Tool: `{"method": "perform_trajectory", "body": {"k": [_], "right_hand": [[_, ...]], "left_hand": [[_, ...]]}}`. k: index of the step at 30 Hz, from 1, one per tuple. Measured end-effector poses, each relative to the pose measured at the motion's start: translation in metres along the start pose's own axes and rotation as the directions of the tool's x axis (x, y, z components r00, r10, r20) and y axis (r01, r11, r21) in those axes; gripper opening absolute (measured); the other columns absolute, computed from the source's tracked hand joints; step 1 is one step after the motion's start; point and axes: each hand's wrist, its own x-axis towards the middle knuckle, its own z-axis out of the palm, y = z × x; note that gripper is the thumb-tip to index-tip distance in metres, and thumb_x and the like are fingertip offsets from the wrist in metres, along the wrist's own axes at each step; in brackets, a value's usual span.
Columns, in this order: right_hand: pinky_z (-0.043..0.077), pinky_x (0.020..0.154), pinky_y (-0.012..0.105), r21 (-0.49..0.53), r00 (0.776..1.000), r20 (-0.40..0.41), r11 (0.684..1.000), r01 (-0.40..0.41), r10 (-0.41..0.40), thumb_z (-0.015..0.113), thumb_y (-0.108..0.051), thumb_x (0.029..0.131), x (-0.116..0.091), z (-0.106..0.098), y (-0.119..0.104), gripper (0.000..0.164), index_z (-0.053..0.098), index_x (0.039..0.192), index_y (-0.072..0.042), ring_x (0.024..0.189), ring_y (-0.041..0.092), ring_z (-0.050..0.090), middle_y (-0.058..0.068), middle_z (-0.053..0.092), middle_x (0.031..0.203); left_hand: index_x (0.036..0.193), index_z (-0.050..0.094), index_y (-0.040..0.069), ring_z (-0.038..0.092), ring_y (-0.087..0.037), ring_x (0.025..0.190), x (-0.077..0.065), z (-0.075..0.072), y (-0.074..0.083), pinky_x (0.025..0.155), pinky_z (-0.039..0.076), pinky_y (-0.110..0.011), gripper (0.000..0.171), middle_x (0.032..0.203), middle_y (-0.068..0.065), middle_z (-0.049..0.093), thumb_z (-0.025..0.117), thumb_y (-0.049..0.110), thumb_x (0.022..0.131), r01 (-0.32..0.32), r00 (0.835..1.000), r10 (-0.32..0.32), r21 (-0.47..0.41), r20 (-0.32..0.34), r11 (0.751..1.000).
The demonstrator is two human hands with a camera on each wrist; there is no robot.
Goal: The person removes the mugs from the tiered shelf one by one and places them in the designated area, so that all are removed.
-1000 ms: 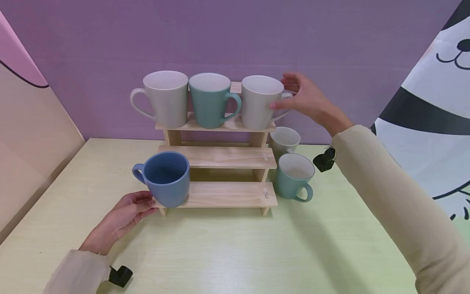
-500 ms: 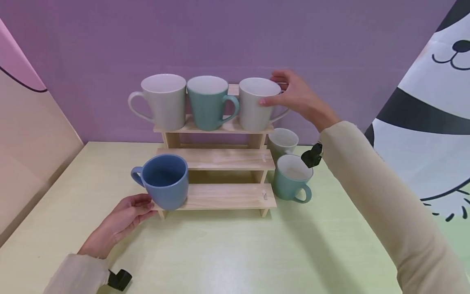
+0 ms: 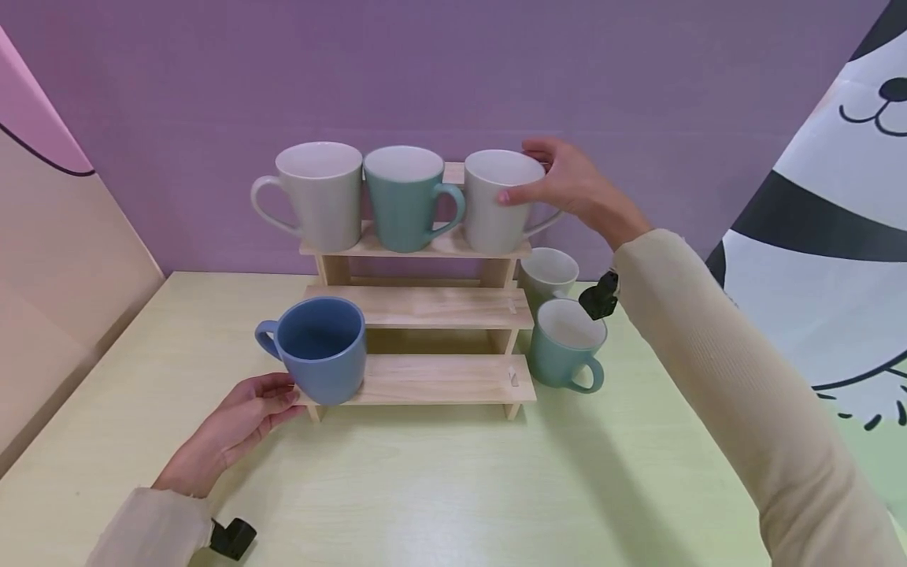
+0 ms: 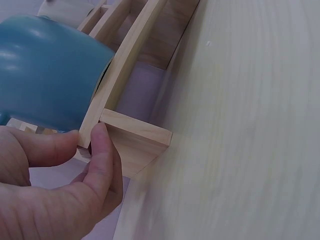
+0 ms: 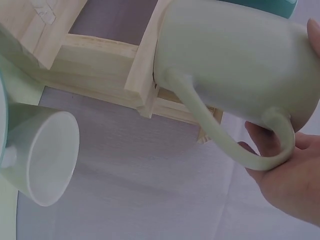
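Note:
A tiered wooden display rack [image 3: 425, 305] stands on the table. My left hand [image 3: 241, 421] pinches the left end of its lowest shelf between thumb and fingers, as the left wrist view shows up close. Right above those fingers, a blue mug [image 3: 322, 354] sits on that shelf, handle to the left. My right hand [image 3: 577, 189] holds a white mug [image 3: 492, 213] by its upper body, thumb on the front and fingers behind. This mug stands at the right end of an upper shelf, its handle pointing right. Beside it are a teal mug [image 3: 402, 205] and another white mug [image 3: 322, 201].
On the table at the rack's right side stand a second teal mug [image 3: 563, 346] and, behind it, a pale mug [image 3: 549, 272]. A purple backdrop [image 3: 453, 71] rises behind the rack. A panda picture [image 3: 829, 236] hangs at the right.
My right hand has shifted left, from the mug's handle side onto its body, the thumb further across the front. The left hand keeps its pinch on the shelf. The mugs stay put.

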Motion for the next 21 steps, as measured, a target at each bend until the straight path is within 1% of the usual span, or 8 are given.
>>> {"method": "perform_trajectory", "body": {"k": [2, 6, 9, 15, 21], "right_hand": [[0.033, 0.112, 0.045, -0.026, 1.000, 0.007, 1.000, 0.004, -0.003, 0.078, -0.032, 0.075, 0.0005, 0.0002, -0.0006, 0.093, 0.027, 0.149, -0.006, 0.131, 0.026, 0.040, 0.012, 0.039, 0.148], [0.036, 0.108, 0.046, -0.047, 1.000, 0.017, 0.999, -0.001, 0.002, 0.077, -0.035, 0.076, 0.0009, 0.0011, -0.0017, 0.089, 0.030, 0.147, -0.008, 0.125, 0.027, 0.042, 0.013, 0.043, 0.143], [0.036, 0.108, 0.046, -0.043, 1.000, 0.016, 0.999, -0.016, 0.017, 0.078, -0.035, 0.075, 0.0015, 0.0018, -0.0024, 0.090, 0.030, 0.148, -0.008, 0.125, 0.026, 0.043, 0.012, 0.043, 0.143], [0.036, 0.109, 0.047, -0.081, 0.999, 0.010, 0.995, -0.051, 0.052, 0.078, -0.037, 0.075, 0.0025, 0.0018, -0.0040, 0.094, 0.028, 0.149, -0.007, 0.127, 0.028, 0.041, 0.013, 0.041, 0.145], [0.039, 0.105, 0.046, -0.060, 0.997, -0.013, 0.995, -0.075, 0.075, 0.079, -0.035, 0.074, 0.0008, -0.0004, -0.0037, 0.089, 0.034, 0.146, -0.007, 0.124, 0.027, 0.043, 0.012, 0.044, 0.142]], "left_hand": [[0.135, 0.022, -0.020, 0.062, -0.005, 0.090, 0.0001, -0.0001, 0.0003, 0.087, 0.054, -0.020, 0.044, 0.100, 0.001, 0.054, 0.038, -0.007, 0.096, 0.001, 1.000, -0.001, -0.002, 0.000, 1.000], [0.135, 0.021, -0.020, 0.062, -0.005, 0.090, 0.0001, -0.0008, 0.0010, 0.087, 0.053, -0.020, 0.045, 0.101, 0.001, 0.054, 0.038, -0.008, 0.096, -0.001, 1.000, 0.001, -0.005, 0.000, 1.000], [0.136, 0.020, -0.020, 0.062, -0.005, 0.091, -0.0002, -0.0012, 0.0009, 0.088, 0.053, -0.020, 0.046, 0.101, 0.002, 0.055, 0.038, -0.007, 0.096, -0.004, 1.000, 0.004, -0.001, 0.004, 1.000], [0.138, 0.019, -0.019, 0.064, -0.006, 0.093, -0.0017, -0.0005, -0.0010, 0.090, 0.052, -0.020, 0.049, 0.103, 0.004, 0.057, 0.041, -0.006, 0.096, -0.004, 1.000, 0.004, -0.005, 0.011, 1.000], [0.137, 0.019, -0.021, 0.064, -0.005, 0.093, -0.0006, -0.0001, -0.0005, 0.089, 0.052, -0.020, 0.048, 0.102, 0.003, 0.057, 0.039, -0.006, 0.096, -0.016, 1.000, 0.016, -0.014, 0.021, 1.000]]}}
